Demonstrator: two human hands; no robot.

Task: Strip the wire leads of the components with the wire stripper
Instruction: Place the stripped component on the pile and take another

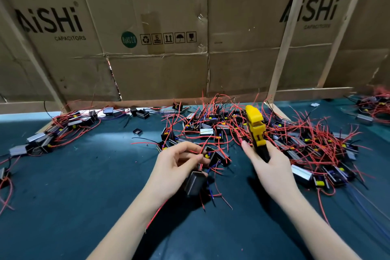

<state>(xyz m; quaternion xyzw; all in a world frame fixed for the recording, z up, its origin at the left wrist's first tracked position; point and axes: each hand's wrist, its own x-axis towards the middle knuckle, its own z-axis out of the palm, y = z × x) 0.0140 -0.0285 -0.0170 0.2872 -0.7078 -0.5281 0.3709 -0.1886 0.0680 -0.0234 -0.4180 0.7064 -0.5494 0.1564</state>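
Gripping the yellow-and-black wire stripper [257, 133] upright, the right hand [270, 167] — left hand [177, 167] holds a boxy component [195, 182].

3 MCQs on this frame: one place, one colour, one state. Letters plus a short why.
1. Where does the big tangle of components lie?
A. behind the right hand
B. at the near edge
C. on the cardboard

2. What colour is the wire stripper's head?
A. blue
B. yellow
C. green

3. What is the left hand doing?
A. lying flat
B. holding the stripper
C. holding a component

A: the component pile spreads behind the right hand.
B: the wire stripper has a yellow head.
C: the left hand curls over a black component, red lead pinched.
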